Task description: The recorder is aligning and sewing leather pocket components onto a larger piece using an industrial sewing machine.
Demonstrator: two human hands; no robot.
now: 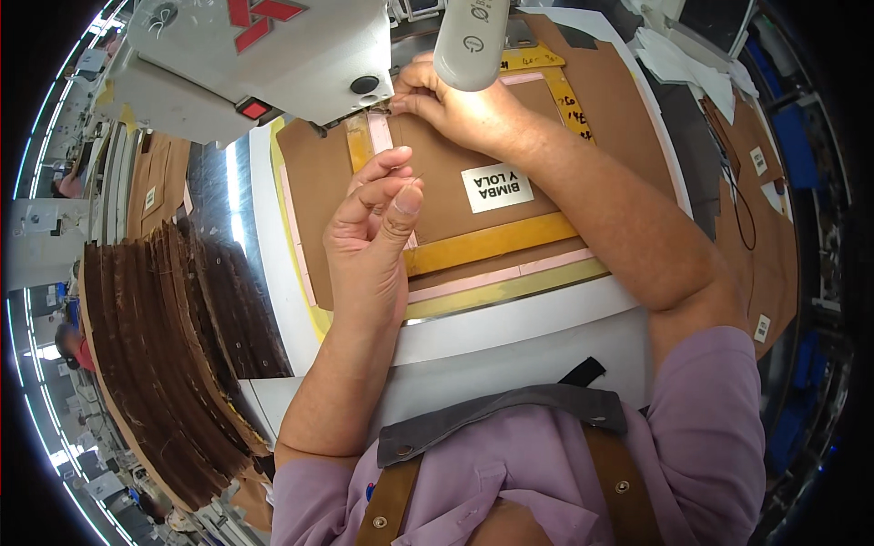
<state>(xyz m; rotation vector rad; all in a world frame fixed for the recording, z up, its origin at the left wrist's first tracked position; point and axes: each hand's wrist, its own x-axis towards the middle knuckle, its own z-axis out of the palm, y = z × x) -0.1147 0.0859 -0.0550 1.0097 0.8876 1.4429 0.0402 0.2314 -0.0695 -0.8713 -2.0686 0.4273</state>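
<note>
A brown flat panel (446, 205) lies in front of me, framed by a yellow template (492, 241) with pink strips (510, 271) along its edges. Over the panel I raise my left hand (369, 227), its thumb and index finger pinched together; a fine thread-like line shows near the fingertips, but what they hold is too small to tell. My right hand (464, 109) reaches to the needle area of a white sewing machine (264, 55). Its fingers are closed beside the metal presser foot (381, 111), and whatever is between them is hidden.
Dark brown pieces (155, 355) stand stacked at the left. A grey light-coloured device (472, 41) hangs above my right hand. More brown panels (756, 264) with white labels lie at the right, near crumpled white sheets (683, 64). The white table edge (510, 328) runs before me.
</note>
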